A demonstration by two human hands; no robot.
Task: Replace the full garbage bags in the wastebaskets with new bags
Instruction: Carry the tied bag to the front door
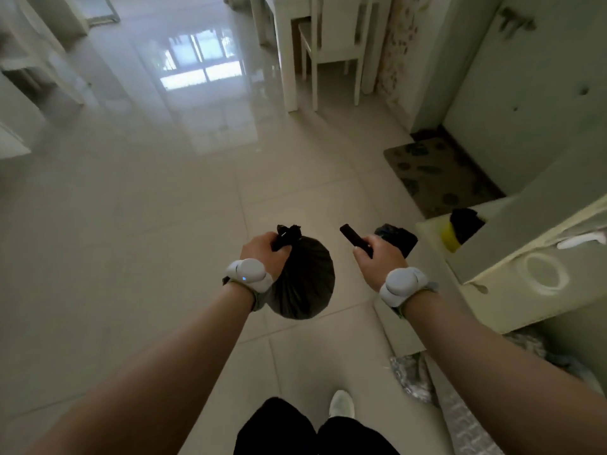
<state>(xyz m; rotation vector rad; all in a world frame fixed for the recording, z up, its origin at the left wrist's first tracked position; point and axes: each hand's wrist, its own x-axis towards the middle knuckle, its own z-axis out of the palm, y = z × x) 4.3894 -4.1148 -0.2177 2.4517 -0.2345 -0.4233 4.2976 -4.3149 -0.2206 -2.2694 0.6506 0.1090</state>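
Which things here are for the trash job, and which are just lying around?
For the job: tied black bag gripped by the left hand; dark roll, probably new bags, in the right hand; what looks like a wastebasket behind it.
Just lying about: doormat; chair; white ring.

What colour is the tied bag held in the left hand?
Black; the garbage bag shows best in the head view.

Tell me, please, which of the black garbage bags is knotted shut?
The round bag hanging from the left hand, gripped at its knot; the black bag past the right hand shows no knot.
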